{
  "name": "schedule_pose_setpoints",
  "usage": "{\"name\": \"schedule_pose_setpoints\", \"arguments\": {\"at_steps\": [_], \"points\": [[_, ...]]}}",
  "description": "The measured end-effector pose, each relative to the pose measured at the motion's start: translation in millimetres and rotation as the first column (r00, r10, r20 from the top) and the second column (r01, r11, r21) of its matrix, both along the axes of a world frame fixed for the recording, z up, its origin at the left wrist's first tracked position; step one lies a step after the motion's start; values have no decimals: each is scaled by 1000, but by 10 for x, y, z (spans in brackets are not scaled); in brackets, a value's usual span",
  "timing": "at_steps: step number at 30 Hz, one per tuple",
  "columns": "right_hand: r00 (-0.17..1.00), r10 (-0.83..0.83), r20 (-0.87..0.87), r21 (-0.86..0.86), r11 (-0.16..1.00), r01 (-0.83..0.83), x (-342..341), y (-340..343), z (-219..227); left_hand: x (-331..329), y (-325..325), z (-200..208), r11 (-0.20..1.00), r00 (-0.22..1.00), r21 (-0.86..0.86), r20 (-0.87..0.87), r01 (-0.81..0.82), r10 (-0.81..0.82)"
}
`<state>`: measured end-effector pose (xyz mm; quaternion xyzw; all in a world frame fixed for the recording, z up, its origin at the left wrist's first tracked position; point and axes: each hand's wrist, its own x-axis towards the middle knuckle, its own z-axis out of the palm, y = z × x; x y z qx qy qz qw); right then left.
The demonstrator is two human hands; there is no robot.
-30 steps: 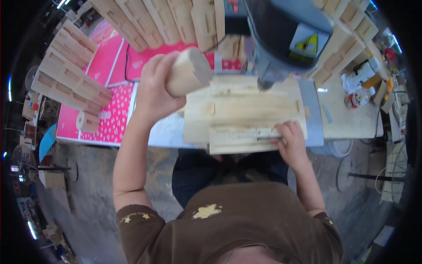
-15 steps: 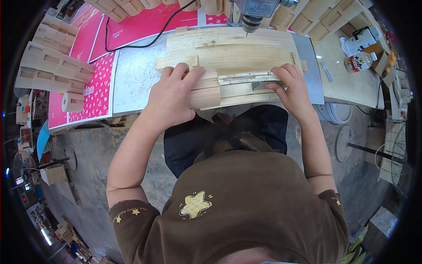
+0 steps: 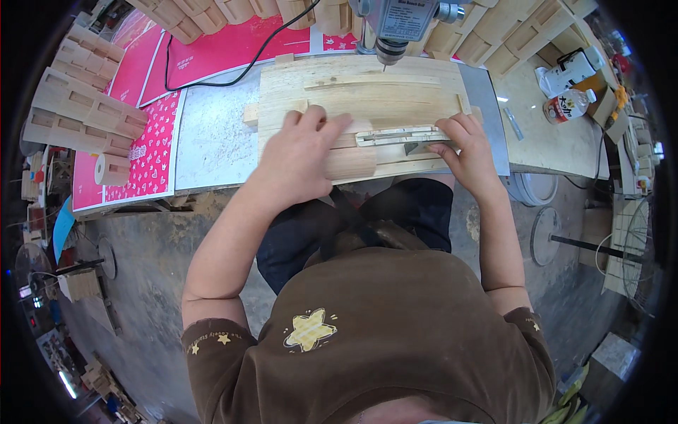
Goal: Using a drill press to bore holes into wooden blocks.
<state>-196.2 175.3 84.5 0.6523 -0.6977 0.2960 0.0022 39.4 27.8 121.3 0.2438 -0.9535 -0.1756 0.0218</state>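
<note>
Hands: two, one left hand (image 3: 300,155) and one right hand (image 3: 466,141). Near the left hand: one wooden cylinder (image 3: 357,164). Beneath: one wide board (image 3: 279,88). Far side: one bench drill (image 3: 399,39) with one bit (image 3: 384,68), and one black cable (image 3: 265,53). Slotted wooden pieces (image 3: 60,120), left, far and right: more than ten; exact count not readable. Right side: one red-labelled bottle (image 3: 568,106), one bucket (image 3: 520,192). Round stand bases: two, one left (image 3: 107,258), one right (image 3: 544,237).
</note>
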Motion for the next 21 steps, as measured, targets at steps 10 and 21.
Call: {"name": "schedule_pose_setpoints", "arguments": {"at_steps": [10, 21], "points": [[998, -59, -30, -125, 991, 55, 12, 5, -124, -234, 451, -904, 949, 472, 286, -824, -134, 315], [980, -166, -113, -152, 977, 148, -161, -141, -233, -284, 345, -1062, 896, 739, -75, -598, -437, 310]]}}
